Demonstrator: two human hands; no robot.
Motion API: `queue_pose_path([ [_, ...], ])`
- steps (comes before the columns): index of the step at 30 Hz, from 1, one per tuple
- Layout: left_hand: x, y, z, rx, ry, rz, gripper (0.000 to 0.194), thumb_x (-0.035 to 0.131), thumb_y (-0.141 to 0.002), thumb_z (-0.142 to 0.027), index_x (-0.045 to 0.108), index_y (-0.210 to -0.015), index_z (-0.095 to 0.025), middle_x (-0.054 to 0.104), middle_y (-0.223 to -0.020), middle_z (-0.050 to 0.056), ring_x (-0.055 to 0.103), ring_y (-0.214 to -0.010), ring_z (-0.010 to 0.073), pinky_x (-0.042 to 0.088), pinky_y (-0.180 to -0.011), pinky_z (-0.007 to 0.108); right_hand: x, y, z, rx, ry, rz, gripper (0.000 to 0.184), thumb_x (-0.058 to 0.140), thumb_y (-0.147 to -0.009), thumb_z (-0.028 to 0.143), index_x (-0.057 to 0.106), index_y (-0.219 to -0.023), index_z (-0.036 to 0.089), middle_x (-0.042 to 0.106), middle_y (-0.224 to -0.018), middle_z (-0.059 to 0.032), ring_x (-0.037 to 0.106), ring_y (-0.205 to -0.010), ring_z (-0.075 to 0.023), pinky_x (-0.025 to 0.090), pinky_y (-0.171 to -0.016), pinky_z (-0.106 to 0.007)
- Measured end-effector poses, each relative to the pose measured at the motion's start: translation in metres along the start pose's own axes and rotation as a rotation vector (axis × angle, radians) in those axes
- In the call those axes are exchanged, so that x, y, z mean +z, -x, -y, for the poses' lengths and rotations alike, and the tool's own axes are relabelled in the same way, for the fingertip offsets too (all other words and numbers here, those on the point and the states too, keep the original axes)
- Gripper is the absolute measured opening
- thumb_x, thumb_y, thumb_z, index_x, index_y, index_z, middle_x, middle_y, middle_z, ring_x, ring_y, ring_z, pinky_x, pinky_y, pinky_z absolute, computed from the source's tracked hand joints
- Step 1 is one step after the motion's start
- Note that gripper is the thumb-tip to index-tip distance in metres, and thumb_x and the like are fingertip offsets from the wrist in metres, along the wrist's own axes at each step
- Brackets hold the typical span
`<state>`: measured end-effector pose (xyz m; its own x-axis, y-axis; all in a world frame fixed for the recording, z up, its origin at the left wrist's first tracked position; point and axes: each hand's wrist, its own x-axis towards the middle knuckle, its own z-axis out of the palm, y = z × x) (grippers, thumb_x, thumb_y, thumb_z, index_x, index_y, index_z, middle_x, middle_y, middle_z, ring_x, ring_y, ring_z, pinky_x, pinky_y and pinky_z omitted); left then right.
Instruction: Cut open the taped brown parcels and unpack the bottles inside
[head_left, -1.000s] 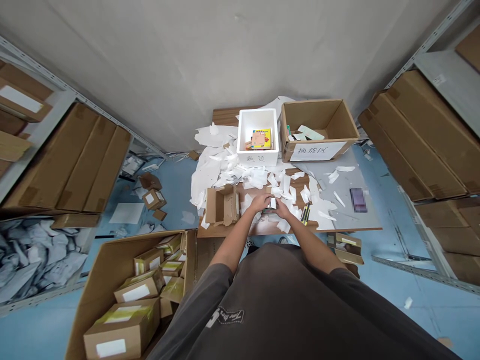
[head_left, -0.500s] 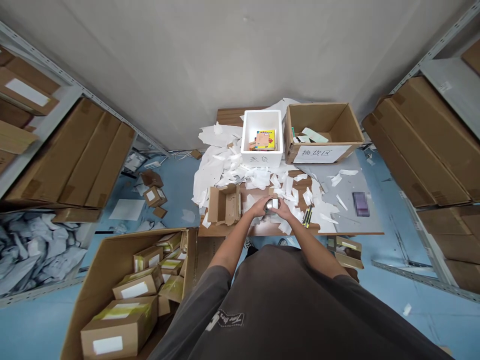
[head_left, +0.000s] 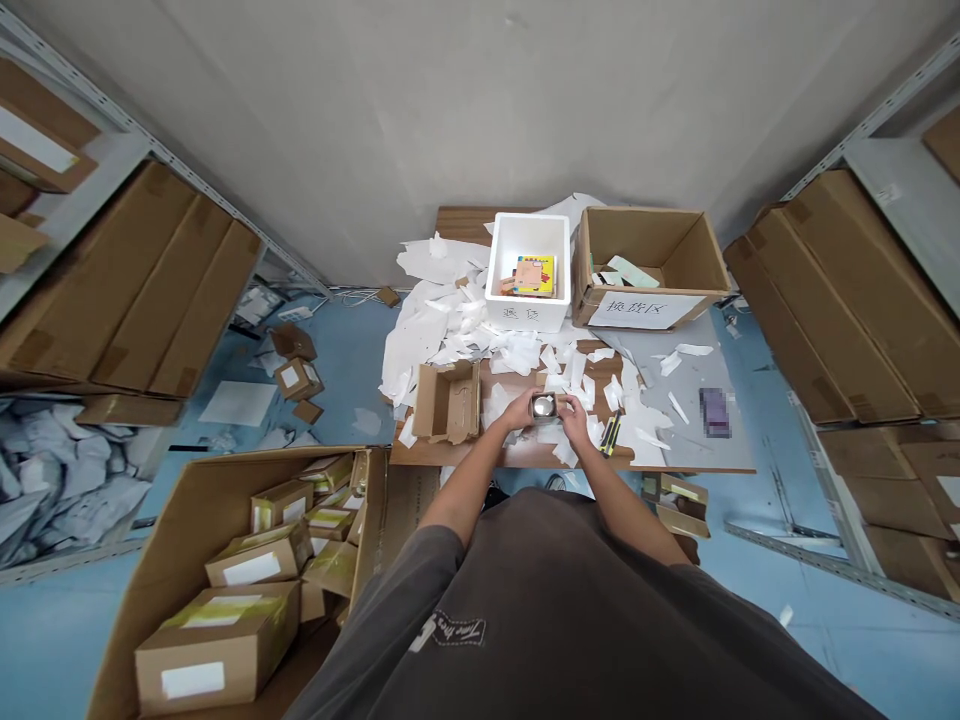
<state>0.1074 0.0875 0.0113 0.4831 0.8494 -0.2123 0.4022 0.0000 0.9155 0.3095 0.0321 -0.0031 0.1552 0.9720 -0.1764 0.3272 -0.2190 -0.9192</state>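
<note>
A small open box (head_left: 535, 416) is held above the table between both hands. Inside it sits a round, shiny silver object (head_left: 544, 405), its exact kind too small to make out. On the box's left side, my left hand (head_left: 519, 411) is closed around the edge. My right hand (head_left: 574, 415) grips the opposite side with bent fingers. Left of my hands stands an open, empty-looking cardboard box (head_left: 448, 402) with torn flaps. Yellow-and-black cutters (head_left: 610, 433) lie to the right of my right hand.
Torn white paper (head_left: 420, 330) covers much of the table (head_left: 517, 455). Behind are a white foam box (head_left: 529, 316) holding small packs and a labelled cardboard box (head_left: 641, 308). A large carton (head_left: 217, 465) of parcels stands lower left. A blurred purple item (head_left: 716, 412) lies at right.
The small box has been turned in my hands, so its open top with the silver object now faces up. My right hand has shifted to its right side. The head view moved slightly.
</note>
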Motion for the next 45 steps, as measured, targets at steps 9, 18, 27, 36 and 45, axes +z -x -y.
queue_pose_path([
  [9, -0.003, -0.003, 0.003, 0.048, 0.015, 0.023, 0.093, 0.098, -0.059, -0.023, 0.061, -0.144, -0.019, 0.067, -0.145, 0.016, 0.065, -0.135, 0.0344, 0.051, -0.117, 0.048, -0.027, -0.044, 0.023, -0.153, 0.399, 0.388, 0.063, 0.094, -0.064, 0.016, 0.082, -0.124, 0.03, 0.062, -0.157, -0.0102, 0.063, -0.136, -0.0408, 0.049, -0.118, -0.056],
  [18, 0.001, -0.008, 0.001, 0.057, -0.058, -0.004, 0.094, 0.099, -0.058, -0.031, 0.063, -0.143, -0.016, 0.068, -0.141, 0.016, 0.065, -0.13, 0.0363, 0.051, -0.114, 0.048, -0.021, -0.052, 0.073, -0.312, 0.704, 0.524, 0.077, 0.095, -0.056, 0.004, 0.077, -0.126, 0.03, 0.036, -0.179, -0.0092, 0.048, -0.152, -0.0464, 0.046, -0.119, -0.06],
  [27, -0.002, 0.005, -0.026, -0.078, -0.141, -0.043, 0.119, 0.106, -0.051, -0.046, 0.055, -0.155, -0.019, 0.061, -0.155, 0.021, 0.054, -0.144, 0.0471, 0.043, -0.119, 0.059, -0.103, -0.059, 0.181, -0.311, 0.308, 0.512, 0.052, 0.095, -0.059, 0.028, 0.072, -0.105, 0.023, 0.062, -0.156, -0.0147, 0.063, -0.136, -0.0368, 0.053, -0.11, -0.049],
  [36, -0.039, 0.056, -0.139, 0.24, -0.014, -0.305, 0.138, 0.102, -0.065, -0.05, 0.021, -0.174, -0.03, 0.043, -0.168, 0.019, 0.049, -0.15, 0.0385, 0.043, -0.122, 0.054, -0.134, -0.034, 0.265, -0.164, -0.321, 0.307, 0.067, 0.102, -0.054, 0.039, 0.07, -0.111, 0.025, 0.071, -0.098, 0.0007, 0.065, -0.089, -0.0197, 0.058, -0.078, -0.032],
  [45, -0.062, 0.052, -0.22, 0.286, 0.178, -0.268, 0.124, 0.094, -0.071, -0.038, 0.025, -0.173, -0.031, 0.054, -0.147, 0.016, 0.062, -0.119, 0.0299, 0.06, -0.092, 0.043, -0.117, -0.02, 0.28, -0.156, -0.46, 0.364, 0.086, 0.102, -0.057, 0.043, 0.065, -0.134, 0.033, 0.073, -0.122, -0.0038, 0.07, -0.105, -0.0244, 0.063, -0.087, -0.038],
])
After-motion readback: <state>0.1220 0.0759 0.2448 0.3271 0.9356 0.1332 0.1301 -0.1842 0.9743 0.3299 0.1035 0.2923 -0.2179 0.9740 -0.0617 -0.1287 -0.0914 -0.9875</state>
